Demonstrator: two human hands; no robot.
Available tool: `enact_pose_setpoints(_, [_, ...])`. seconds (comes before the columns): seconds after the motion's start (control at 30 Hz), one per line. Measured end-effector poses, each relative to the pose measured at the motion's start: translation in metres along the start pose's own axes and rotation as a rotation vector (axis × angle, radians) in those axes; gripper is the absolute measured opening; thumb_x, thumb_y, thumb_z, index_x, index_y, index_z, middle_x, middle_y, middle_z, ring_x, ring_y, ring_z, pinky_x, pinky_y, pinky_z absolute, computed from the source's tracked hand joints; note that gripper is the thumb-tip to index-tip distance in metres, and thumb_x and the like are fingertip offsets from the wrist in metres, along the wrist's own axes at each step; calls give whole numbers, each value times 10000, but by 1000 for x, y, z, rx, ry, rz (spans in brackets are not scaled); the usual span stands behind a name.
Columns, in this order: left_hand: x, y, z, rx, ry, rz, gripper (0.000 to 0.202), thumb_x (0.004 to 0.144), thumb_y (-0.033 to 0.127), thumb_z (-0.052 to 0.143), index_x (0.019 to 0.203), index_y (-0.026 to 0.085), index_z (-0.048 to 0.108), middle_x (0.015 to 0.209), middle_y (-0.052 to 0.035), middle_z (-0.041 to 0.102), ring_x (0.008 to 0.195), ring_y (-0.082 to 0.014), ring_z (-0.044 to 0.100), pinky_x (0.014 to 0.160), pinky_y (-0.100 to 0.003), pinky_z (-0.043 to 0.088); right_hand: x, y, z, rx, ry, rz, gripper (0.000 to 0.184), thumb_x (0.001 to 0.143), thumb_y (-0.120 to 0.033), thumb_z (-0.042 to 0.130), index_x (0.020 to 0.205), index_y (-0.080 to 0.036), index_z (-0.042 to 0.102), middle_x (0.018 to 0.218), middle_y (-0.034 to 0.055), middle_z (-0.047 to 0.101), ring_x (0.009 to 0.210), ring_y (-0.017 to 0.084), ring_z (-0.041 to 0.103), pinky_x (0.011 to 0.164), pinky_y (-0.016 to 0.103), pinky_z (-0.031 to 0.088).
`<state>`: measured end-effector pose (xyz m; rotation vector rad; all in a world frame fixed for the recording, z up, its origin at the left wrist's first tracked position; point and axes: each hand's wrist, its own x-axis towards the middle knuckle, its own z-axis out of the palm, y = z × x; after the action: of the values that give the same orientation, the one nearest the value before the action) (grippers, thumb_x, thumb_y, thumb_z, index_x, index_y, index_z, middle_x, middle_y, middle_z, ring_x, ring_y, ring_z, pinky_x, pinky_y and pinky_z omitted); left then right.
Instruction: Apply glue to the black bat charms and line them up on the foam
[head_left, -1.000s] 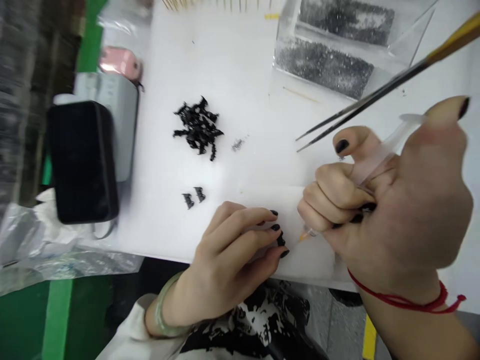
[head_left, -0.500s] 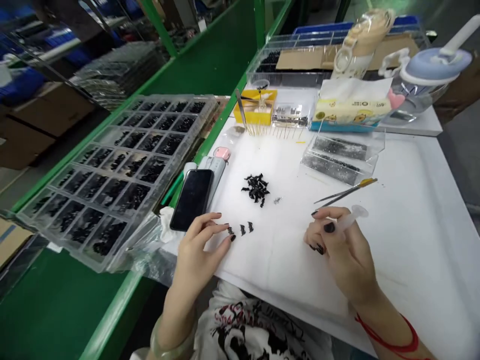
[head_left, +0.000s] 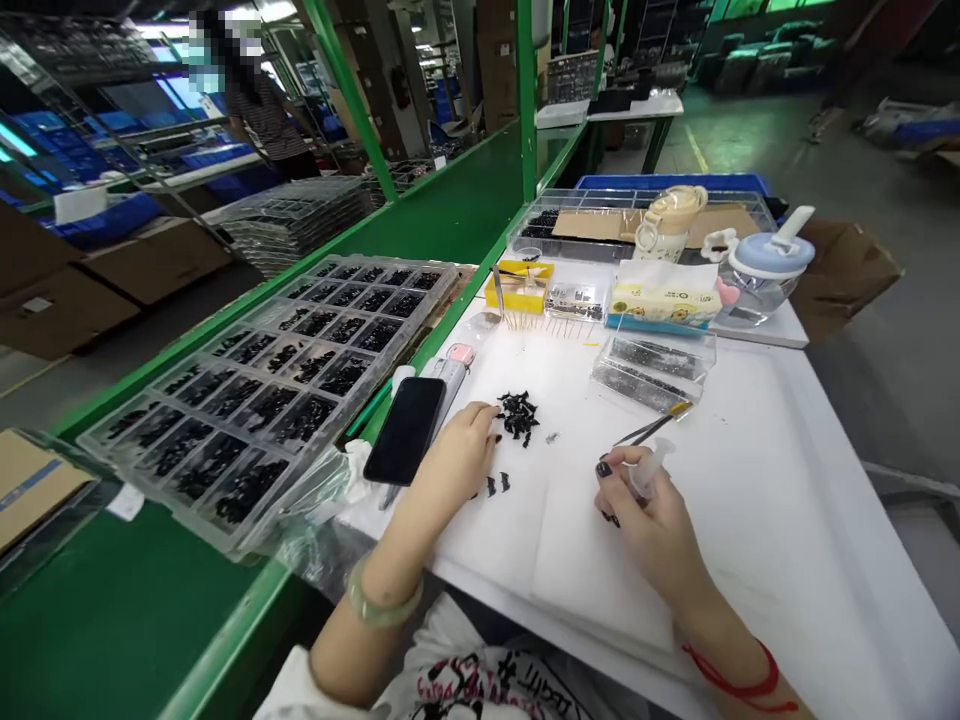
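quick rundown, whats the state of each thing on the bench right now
left hand: fingertips reaching the pile of small black parts
right hand: closed around clear plastic syringe
black smartphone: flat, screen dark
metal tweezers: lying on white table
clear compartment tray: open, cells filled

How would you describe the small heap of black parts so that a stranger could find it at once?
Start at the white table. Just right of the black phone, the left hand reaches the heap of black parts. Unlike the loose black pieces nearer the person, it is a tangled pile.
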<state>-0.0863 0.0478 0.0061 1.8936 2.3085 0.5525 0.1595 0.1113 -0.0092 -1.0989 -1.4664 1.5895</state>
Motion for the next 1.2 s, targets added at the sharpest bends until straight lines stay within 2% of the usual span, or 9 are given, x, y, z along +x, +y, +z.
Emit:
enact_pose_setpoints(0.2, [30, 5, 18, 69, -19, -84, 174, 1028, 289, 691, 1129, 148, 706, 1158, -80, 731, 1035, -226, 726, 926, -443, 632, 4, 8, -6, -32, -43, -23, 269, 1056, -415, 650, 1107, -151, 658, 856, -12, 631, 630, 106, 585, 574, 244, 532])
enact_pose_setpoints(0.5, [22, 0, 5, 104, 77, -31, 105, 1044, 217, 636, 1070, 126, 682, 1020, -65, 715, 912, -209, 713, 830, -404, 627, 11, 21, -9, 98, -58, -28, 274, 1045, -389, 679, 1174, -148, 676, 1006, 38, 702, 750, 140, 676, 656, 287, 605])
enact_pose_setpoints(0.6, [3, 20, -11, 33, 94, 165, 164, 1045, 78, 501, 1059, 125, 657, 1005, -115, 712, 954, -244, 692, 861, -425, 602, 11, 18, -8, 206, -54, -46, 290, 1051, -408, 666, 1181, -149, 677, 1028, 47, 708, 777, 150, 687, 680, 303, 614])
enact_pose_setpoints(0.67, [-11, 42, -14, -55, 9, 413, 123, 1019, 95, 576, 1016, 183, 662, 971, -62, 727, 960, -212, 688, 877, -345, 591, 11, 13, -7, 279, -48, -51, 297, 1052, -415, 662, 1181, -148, 676, 1030, 48, 708, 782, 152, 689, 686, 307, 615])
enact_pose_setpoints(0.73, [-22, 63, -10, -113, -85, 619, 141, 989, 83, 625, 980, 216, 671, 937, -18, 737, 900, -192, 684, 833, -306, 586, 10, 8, -7, 344, -44, -51, 296, 1053, -419, 660, 1171, -148, 677, 1015, 43, 706, 763, 146, 682, 671, 298, 609])
enact_pose_setpoints(0.83, [-35, 82, 3, -148, -128, 725, 205, 983, 17, 559, 967, 187, 673, 971, -59, 739, 849, -228, 661, 770, -349, 594, 10, 2, -6, 424, -39, -49, 274, 1053, -410, 662, 1126, -147, 676, 946, 21, 690, 688, 120, 645, 612, 262, 578])
enact_pose_setpoints(1.0, [-59, 88, 15, -276, -85, 557, 339, 1020, 23, 474, 1330, 140, 546, 1114, -131, 705, 985, -263, 682, 841, -400, 648, 9, -12, -2, 532, -15, -59, 306, 1020, -460, 703, 932, -177, 626, 672, -75, 515, 513, 80, 461, 527, 222, 454])
enact_pose_setpoints(1.13, [-80, 100, 26, -384, 118, 310, 294, 1034, 247, 630, 1290, 147, 525, 1179, -173, 673, 1091, -307, 701, 915, -447, 677, 8, -35, -11, 642, 6, -63, 414, 846, -630, 840, 895, -291, 608, 587, -108, 329, 460, 82, 239, 515, 242, 324])
enact_pose_setpoints(1.2, [-86, 107, 32, -360, 189, 263, 276, 1016, 243, 661, 1249, 148, 549, 1158, -172, 670, 1070, -310, 710, 905, -453, 687, 8, -47, -20, 713, 27, -66, 389, 854, -719, 771, 956, -368, 639, 640, -90, 300, 485, 108, 172, 517, 267, 300])
